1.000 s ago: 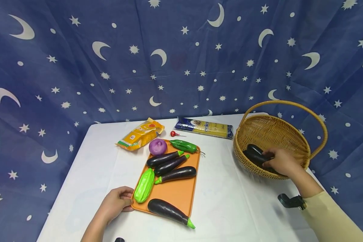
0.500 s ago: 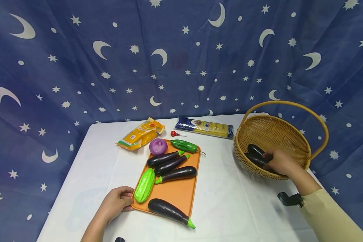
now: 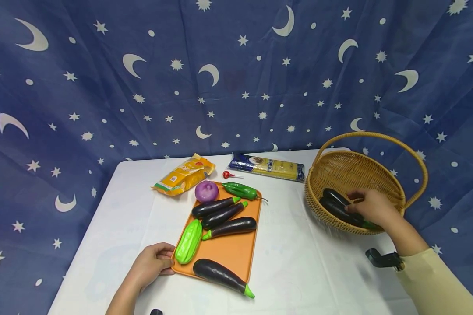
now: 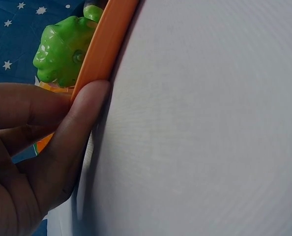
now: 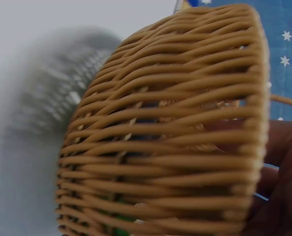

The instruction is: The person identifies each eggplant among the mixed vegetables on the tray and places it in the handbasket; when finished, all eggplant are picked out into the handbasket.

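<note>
In the head view my left hand (image 3: 151, 264) holds the near left corner of an orange tray (image 3: 224, 253); the left wrist view shows thumb and finger pinching its edge. A green bumpy gourd (image 3: 188, 241) lies beside that corner. On the tray also lie several eggplants (image 3: 222, 275), a purple onion (image 3: 206, 191) and a green pepper (image 3: 239, 190). My right hand (image 3: 372, 208) is inside the wicker basket (image 3: 354, 168), thumb and forefinger spread apart over dark eggplants (image 3: 335, 209). In the right wrist view, the weave (image 5: 175, 132) partly hides its fingers.
Behind the tray are a yellow packet (image 3: 184, 175), a red lollipop (image 3: 226, 174) and a bag of spaghetti (image 3: 268, 167). The basket's tall handle (image 3: 382, 136) arches over its opening. A blue curtain with moons and stars (image 3: 236, 87) hangs behind the white table (image 3: 291, 253).
My right hand has loosened its fingers from the eggplant and drawn slightly right, so more of the eggplants shows, including a green end. The left hand and tray stay put.
</note>
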A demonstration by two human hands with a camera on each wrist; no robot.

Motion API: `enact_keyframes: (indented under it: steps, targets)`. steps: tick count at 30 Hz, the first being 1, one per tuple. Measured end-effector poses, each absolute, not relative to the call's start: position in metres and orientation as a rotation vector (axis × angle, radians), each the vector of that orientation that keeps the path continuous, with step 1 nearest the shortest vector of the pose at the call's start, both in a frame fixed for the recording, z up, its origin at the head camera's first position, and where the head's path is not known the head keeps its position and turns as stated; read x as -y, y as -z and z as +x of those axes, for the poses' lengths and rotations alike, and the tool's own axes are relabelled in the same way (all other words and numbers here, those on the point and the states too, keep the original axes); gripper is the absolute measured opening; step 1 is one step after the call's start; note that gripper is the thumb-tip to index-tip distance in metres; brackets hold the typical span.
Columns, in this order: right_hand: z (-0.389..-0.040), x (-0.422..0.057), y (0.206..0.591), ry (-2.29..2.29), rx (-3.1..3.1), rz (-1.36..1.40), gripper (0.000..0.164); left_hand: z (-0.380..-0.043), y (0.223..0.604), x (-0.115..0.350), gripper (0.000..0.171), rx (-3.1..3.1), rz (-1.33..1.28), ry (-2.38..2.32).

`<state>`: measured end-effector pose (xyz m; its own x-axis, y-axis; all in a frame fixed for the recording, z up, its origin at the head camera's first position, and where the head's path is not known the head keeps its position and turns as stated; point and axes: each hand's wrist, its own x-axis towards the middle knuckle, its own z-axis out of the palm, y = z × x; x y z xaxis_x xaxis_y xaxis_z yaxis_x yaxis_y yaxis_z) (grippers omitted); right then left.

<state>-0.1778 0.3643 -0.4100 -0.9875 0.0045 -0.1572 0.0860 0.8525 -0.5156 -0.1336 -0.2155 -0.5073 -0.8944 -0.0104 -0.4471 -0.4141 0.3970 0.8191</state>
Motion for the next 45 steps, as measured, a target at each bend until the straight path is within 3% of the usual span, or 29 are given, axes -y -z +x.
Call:
enact_keyframes:
  steps: [23, 45]
  targets:
    - [-0.173, -0.32, 0.377, 0.961, -2.993, 0.102, 0.061, -0.133, 0.51, 0.217, 0.036, -2.29, -0.381, -1.503]
    - [-0.169, -0.26, 0.364, 1.086, -3.027, -0.035, 0.051, -0.132, 0.509, 0.217, 0.037, -2.299, -0.357, -1.537]
